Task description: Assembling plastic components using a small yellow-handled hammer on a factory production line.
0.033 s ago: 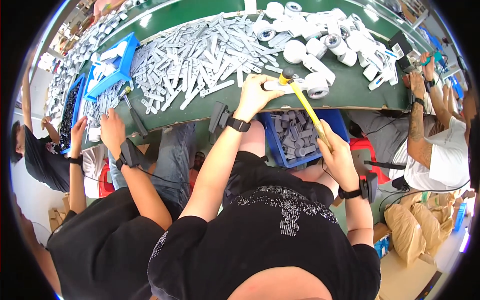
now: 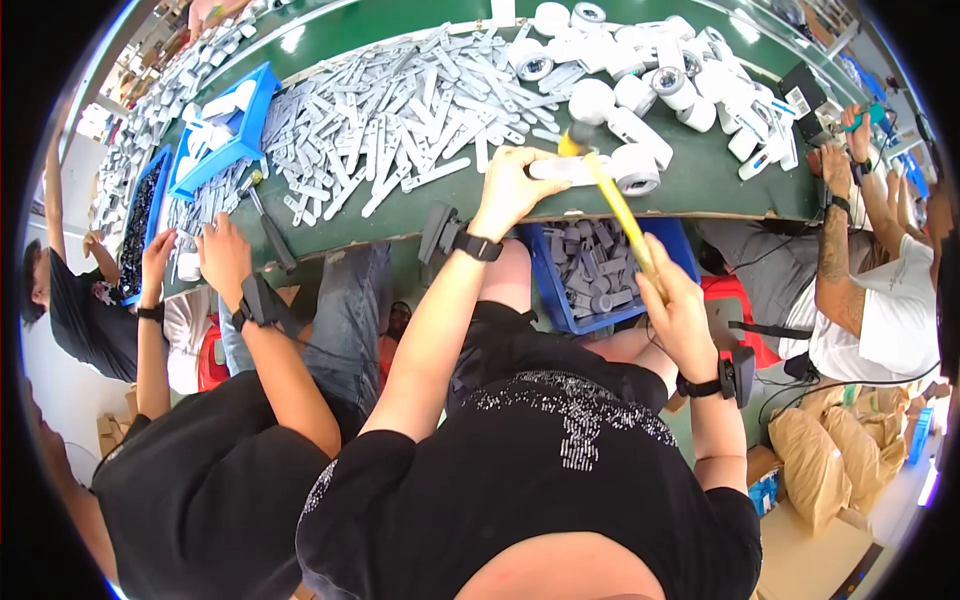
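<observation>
At a green tabletop [image 2: 725, 192], the left grip [image 2: 512, 190] clamps a white part [image 2: 552, 169], apparently steadying it, as the right grip [image 2: 675, 300] encloses a yellow-handled hammer [image 2: 618, 208].

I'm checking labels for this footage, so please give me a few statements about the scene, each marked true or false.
1. The right hand grips a yellow-handled hammer. True.
2. The left hand is empty. False: it holds a white part.
3. A blue bin below the near edge of the green table holds gray pieces. True.
4. The pile of gray strips lies to the right of the heap of white rounded parts. False: it lies to the left.
5. Both of the person's wrists have black bands. True.
</observation>
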Tool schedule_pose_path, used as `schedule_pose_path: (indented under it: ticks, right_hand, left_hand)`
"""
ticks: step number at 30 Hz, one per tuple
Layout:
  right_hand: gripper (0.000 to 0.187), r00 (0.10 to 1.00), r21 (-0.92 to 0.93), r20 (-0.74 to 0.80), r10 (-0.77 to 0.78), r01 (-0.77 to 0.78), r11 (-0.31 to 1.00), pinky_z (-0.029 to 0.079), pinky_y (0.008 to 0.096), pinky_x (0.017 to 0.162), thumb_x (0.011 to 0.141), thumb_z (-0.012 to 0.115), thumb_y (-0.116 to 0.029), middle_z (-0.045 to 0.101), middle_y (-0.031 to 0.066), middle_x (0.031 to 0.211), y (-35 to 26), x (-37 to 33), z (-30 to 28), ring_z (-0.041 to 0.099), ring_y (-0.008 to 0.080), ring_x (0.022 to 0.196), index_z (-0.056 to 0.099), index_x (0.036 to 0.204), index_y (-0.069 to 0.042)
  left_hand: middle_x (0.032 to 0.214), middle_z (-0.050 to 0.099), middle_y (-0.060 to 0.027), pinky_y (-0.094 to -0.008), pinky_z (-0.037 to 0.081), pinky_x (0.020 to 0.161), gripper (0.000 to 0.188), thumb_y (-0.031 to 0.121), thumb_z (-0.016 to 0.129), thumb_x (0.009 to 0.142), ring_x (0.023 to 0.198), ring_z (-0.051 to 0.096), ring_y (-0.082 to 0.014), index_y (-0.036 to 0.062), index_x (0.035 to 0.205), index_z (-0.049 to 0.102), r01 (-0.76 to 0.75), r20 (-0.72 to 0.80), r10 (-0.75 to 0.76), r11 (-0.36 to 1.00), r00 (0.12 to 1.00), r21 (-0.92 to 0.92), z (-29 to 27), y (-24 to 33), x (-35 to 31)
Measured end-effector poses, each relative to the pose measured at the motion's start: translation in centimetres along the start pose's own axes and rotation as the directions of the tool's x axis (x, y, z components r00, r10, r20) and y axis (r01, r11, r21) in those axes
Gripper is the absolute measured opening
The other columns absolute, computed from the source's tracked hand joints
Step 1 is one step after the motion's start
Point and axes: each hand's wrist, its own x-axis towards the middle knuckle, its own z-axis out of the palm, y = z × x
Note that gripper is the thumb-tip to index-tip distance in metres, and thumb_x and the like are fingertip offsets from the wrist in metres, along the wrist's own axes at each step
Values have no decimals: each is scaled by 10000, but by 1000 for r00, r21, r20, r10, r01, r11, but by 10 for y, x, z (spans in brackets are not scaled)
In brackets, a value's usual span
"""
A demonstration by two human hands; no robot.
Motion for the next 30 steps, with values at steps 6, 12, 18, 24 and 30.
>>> schedule_pose_path:
  ticks: [6,12,18,24,30]
  right_hand:
    - [482,991,-65,119,-55,64,996,493,377,628,878,599,-37,616,172,869,-2,-2,13,601,344,699,489,1346,-62]
    - [466,995,-33,93,-31,34,999,489,384,639,865,609,-31,599,179,842,-3,-3,14,609,341,716,517,1321,-48]
    - [455,997,-38,16,80,-79,996,510,361,741,879,602,-21,630,206,995,10,-17,-2,633,353,832,503,1323,-21]
    - [483,998,27,28,54,-55,998,500,376,710,870,602,-19,621,201,905,12,-14,9,618,362,802,495,1341,-44]
    - [473,999,11,22,30,-30,999,496,400,653,872,601,-48,608,186,851,8,-12,23,614,366,740,507,1336,-64]
  left_hand:
    - [820,674,-93,-359,485,809,372,277,862,593,900,574,-267,101,896,739,44,62,-44,999,997,-6,3,-9,-1]
    - [880,668,-109,-367,490,818,366,291,862,589,911,584,-271,83,860,729,86,78,-79,992,994,-91,3,-10,4]
    - [918,692,-78,-357,478,856,370,249,861,580,942,584,-244,107,903,749,96,86,-93,995,992,-23,-3,7,7]
    - [891,690,-89,-356,479,850,385,260,866,582,921,588,-237,106,915,748,143,70,-140,989,988,-40,-2,7,7]
    - [842,665,-96,-365,482,806,372,233,874,578,865,585,-249,61,868,717,91,65,-92,996,994,19,3,-4,6]
